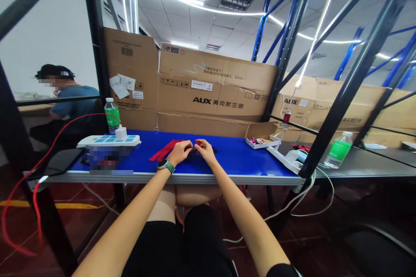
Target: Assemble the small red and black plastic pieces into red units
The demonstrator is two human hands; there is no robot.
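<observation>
My left hand [182, 151], with a watch [165, 165] on its wrist, is over the blue tabletop [240, 156], its fingers pinched together. My right hand [205, 149] faces it closely, also in a pinch. A bit of red shows at the right fingertips. What the fingers hold is too small to make out. Several flat red strips [162, 151] lie fanned out beside my left hand, partly covered by it. Something dark is on the table beneath and beside the hands, mostly hidden.
A power strip [97, 140] with a white charger [121, 133] and a bottle [112, 114] stand left. An open box [261, 142] of small red and white pieces is right. Cardboard [217, 86] walls the back. A person [76, 99] sits far left.
</observation>
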